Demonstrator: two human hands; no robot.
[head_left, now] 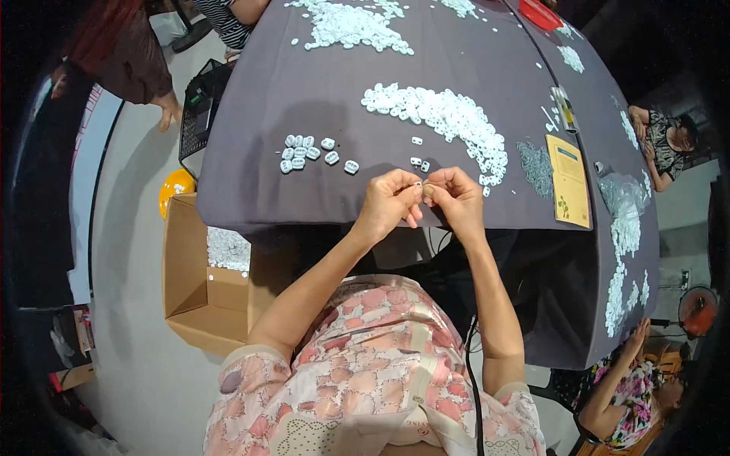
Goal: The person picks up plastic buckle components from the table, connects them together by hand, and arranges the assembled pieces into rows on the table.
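My left hand [391,201] and my right hand [456,199] meet over the table's near edge, fingertips almost touching. A small white plastic piece [418,183] shows between them, pinched by the left thumb and forefinger. The right fingers are pinched as well, but what they hold is hidden. Just beyond the hands lie a few loose white pieces [416,162] with dark holes. A curved heap of white oval pieces [437,110] spreads behind them. To the left sits a small group of white oval pieces with dark markings [299,153].
Right of the heap are a grey pile of small parts [536,169] and a yellow booklet [569,182]. A larger white pile [350,26] lies farther back. An open cardboard box [194,296] stands at the left on the floor. Other people sit around the dark-covered table [258,99].
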